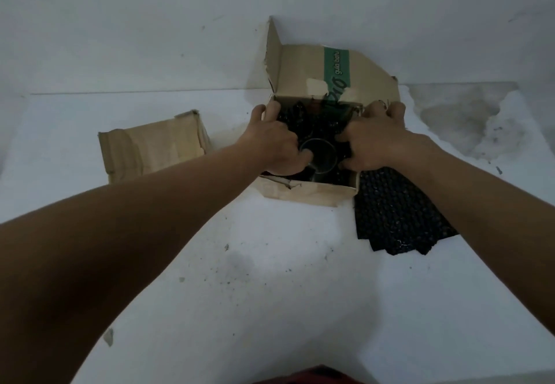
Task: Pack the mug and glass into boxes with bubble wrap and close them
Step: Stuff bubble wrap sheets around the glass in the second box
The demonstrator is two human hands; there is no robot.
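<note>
Glass (318, 158) stood upright inside the open cardboard box (309, 194), close to the box's near wall, its round mouth facing up; black bubble wrap (327, 126) lay bunched around it and filled the far part of the box. Left hand (276, 146) gripped the glass from the left side; its fingers curled over the rim, with one fingertip showing inside the mouth, so the glass sat directly under and to the right of that hand. Right hand (372, 140) reached in from the right, just beside the glass but not on it; its fingers bent down onto the bubble wrap and over the box's right rim; whether it pinched the wrap or only pressed on it could not be told.

The box sat at the far edge of the white surface (270, 293), against the wall (120, 23); its rear flap (300, 71) stood up, bearing a green printed band (338, 65). A loose sheet of bubble wrap (396, 212) lay flat on the surface, touching the box's near right corner and spreading toward the person. A second cardboard box (153, 146), its flaps folded down, lay to the left, apart from the first; a strip of red cloth (315, 376) showed at the near edge.
</note>
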